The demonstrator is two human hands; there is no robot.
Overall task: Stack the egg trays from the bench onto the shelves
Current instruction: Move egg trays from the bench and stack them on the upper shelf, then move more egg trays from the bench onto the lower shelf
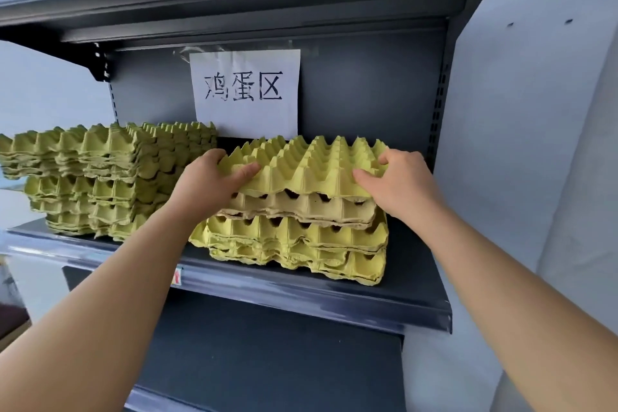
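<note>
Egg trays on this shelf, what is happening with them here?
A person holds a yellow-green egg tray on top of the right stack on the dark shelf. The left hand grips its left edge and the right hand grips its right edge. Whether it sits fully down is unclear. A taller left stack of green trays stands beside it, and a paper sign hangs on the back panel.

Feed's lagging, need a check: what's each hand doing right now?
Left hand: grips the left edge of the top egg tray.
Right hand: grips that tray's right edge.
</note>
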